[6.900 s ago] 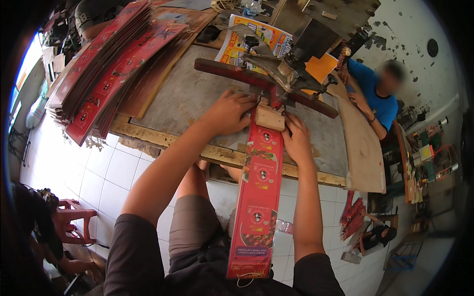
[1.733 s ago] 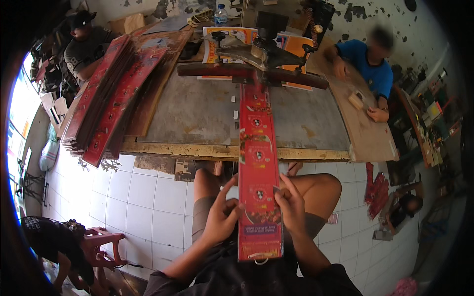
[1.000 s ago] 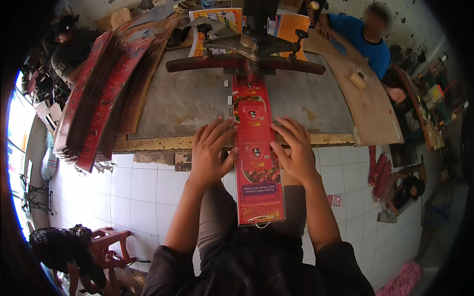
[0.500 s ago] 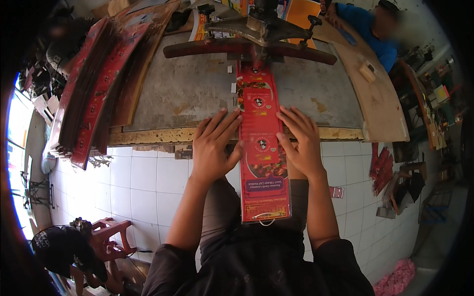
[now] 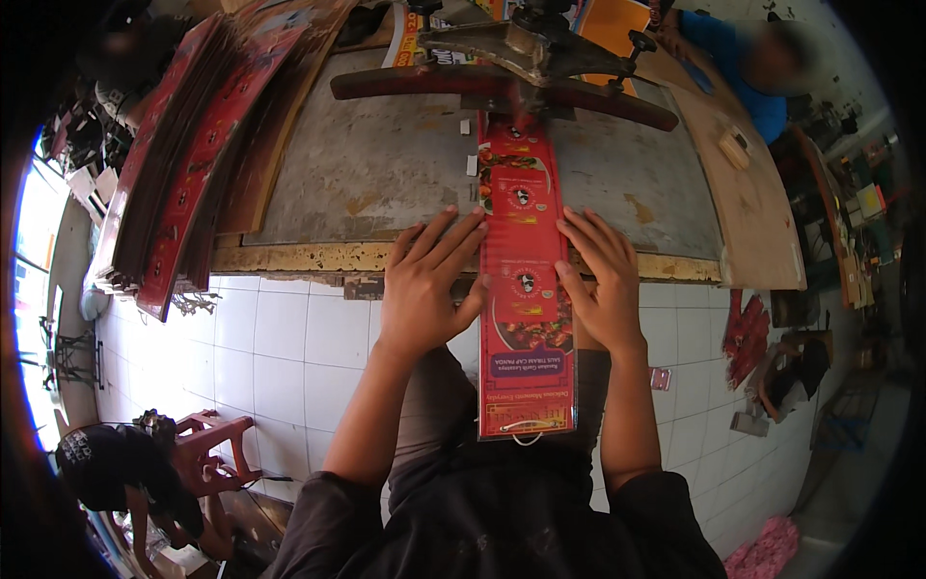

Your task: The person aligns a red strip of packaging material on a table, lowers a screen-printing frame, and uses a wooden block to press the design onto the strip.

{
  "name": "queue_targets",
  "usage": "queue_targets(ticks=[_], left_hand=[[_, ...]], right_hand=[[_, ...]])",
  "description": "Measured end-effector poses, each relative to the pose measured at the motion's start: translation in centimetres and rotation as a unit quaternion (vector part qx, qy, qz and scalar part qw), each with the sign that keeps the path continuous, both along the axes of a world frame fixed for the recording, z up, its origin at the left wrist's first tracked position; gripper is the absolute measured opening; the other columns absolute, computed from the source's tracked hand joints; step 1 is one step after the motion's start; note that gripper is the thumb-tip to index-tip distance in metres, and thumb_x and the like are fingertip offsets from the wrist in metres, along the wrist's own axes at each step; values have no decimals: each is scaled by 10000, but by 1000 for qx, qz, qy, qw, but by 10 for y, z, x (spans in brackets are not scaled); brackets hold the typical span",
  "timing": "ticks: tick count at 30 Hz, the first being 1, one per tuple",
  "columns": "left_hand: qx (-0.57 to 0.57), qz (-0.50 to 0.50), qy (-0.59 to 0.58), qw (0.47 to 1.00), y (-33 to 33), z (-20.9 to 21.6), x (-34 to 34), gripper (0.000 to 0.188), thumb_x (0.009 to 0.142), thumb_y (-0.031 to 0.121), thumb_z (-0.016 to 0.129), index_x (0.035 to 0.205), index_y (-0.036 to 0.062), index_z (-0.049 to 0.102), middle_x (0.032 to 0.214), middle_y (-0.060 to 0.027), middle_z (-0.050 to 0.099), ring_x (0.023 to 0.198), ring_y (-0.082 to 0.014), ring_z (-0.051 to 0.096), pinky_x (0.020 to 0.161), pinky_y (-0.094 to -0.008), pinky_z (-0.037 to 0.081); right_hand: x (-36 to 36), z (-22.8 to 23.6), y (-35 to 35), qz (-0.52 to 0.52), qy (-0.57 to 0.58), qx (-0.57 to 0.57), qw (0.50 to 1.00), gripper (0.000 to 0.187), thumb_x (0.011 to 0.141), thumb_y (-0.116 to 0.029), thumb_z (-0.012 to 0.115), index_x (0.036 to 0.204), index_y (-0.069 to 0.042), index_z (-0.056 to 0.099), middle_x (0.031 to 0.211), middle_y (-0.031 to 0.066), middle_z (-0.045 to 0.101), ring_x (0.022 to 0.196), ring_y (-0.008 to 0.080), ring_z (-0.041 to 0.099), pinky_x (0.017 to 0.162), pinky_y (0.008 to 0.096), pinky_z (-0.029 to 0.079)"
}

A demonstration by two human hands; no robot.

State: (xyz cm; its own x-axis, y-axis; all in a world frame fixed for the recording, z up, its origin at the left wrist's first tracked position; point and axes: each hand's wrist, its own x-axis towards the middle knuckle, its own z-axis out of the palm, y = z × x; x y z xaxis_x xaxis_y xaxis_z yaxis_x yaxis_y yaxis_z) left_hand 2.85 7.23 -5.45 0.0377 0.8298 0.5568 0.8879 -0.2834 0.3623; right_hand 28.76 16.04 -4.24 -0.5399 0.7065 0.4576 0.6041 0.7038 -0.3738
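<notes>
A long red printed strip (image 5: 526, 367) with food pictures lies lengthwise in front of me. Its far end is beneath the dark metal press (image 5: 511, 85), and the near end sticks out past the table edge over my lap, with a small white string loop there. My left hand (image 5: 429, 289) rests along the strip's left edge, fingers stretched out and fingertips touching it. On the opposite edge, my right hand (image 5: 603, 280) lies with its fingers spread and straight. Neither hand is wrapped round the strip. What lies under the press head is hidden.
Stacks of red printed strips (image 5: 198, 183) lean at the table's left. Two small white pieces (image 5: 472, 165) sit left of the strip on the grey tabletop (image 5: 367, 174). A wooden block (image 5: 735, 150) lies right. One person (image 5: 743, 77) is at far right, another (image 5: 116, 482) bends by a red stool (image 5: 217, 449).
The whole view has shifted slightly, so table, press, strip and hands appear a little further right. My hands keep nearly the same place on the strip. The bending person has moved a little.
</notes>
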Motion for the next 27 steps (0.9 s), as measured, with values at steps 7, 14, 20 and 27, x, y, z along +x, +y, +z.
queue_targets(ticks=[7,14,20,27], left_hand=[[-4,3,-1,1000,-1,2,0,559,888,266,703,1421,97,709,1549,-25,662,1460,-309,578,1195,-522,412],[-4,-3,1,1000,0,3,-1,543,906,289,726,1410,86,707,1548,-41,658,1466,-305,572,1197,-530,421],[1,-4,6,1000,0,3,-1,525,917,299,735,1392,75,713,1544,-48,659,1461,-303,576,1190,-531,435],[3,0,0,1000,1,0,-1,573,896,296,713,1436,107,699,1548,-28,663,1456,-295,580,1188,-508,411]], right_hand=[[0,-1,1,2,-2,-4,1000,466,1043,-289,703,1464,-89,686,1568,73,634,1529,292,500,1266,512,330],[1,-2,1,1,-8,-10,1000,464,1048,-286,702,1467,-87,681,1575,69,628,1538,292,492,1273,521,324],[0,0,0,-2,-8,-14,1000,464,1050,-292,698,1465,-87,681,1577,68,629,1543,295,489,1273,526,323],[0,-2,1,-4,-4,-19,1000,463,1051,-296,695,1469,-97,682,1580,70,628,1546,296,488,1276,545,317]])
